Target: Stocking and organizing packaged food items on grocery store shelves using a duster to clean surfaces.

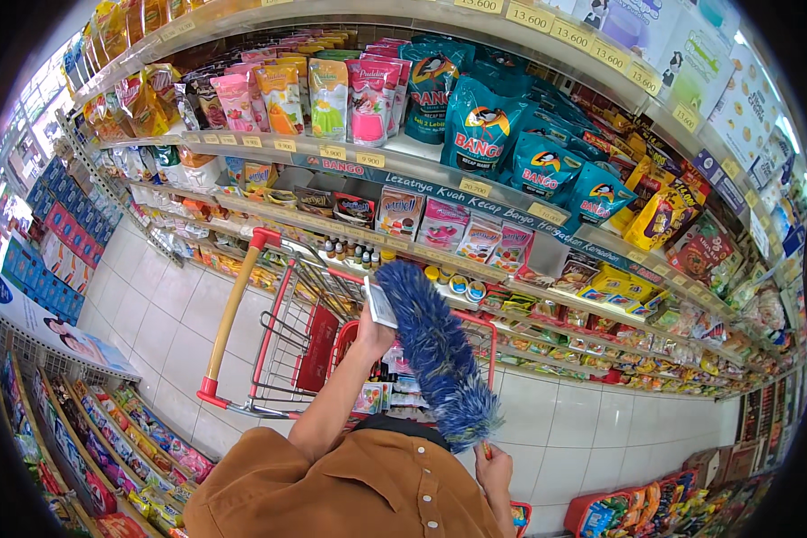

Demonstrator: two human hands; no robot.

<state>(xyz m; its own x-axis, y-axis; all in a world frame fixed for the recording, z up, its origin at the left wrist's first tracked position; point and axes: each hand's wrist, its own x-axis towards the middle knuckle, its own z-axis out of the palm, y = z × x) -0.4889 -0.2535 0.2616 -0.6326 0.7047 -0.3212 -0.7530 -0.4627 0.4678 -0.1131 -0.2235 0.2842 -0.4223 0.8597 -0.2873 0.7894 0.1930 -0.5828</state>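
My left hand (374,337) is closed around a flat white rectangular object (380,303) that I cannot identify for sure. My right hand (493,471), low in the picture, grips the thin handle of a fluffy blue duster (432,345). Its long head slants up and to the left in front of me, and its upper part lies just right of the white object, hiding part of the cart and lower shelves. Beyond my left hand stands a shopping cart (282,305) with red corners and a yellowish handle; goods lie in its basket.
Ahead, curved-looking shelves hold teal pouches (486,125), pudding pouches (369,100), small boxes (444,224) and small bottles (359,258). Racks of packets (108,430) stand at the lower left. Red bins of packets (632,507) sit at the lower right on the white tiled floor (592,412).
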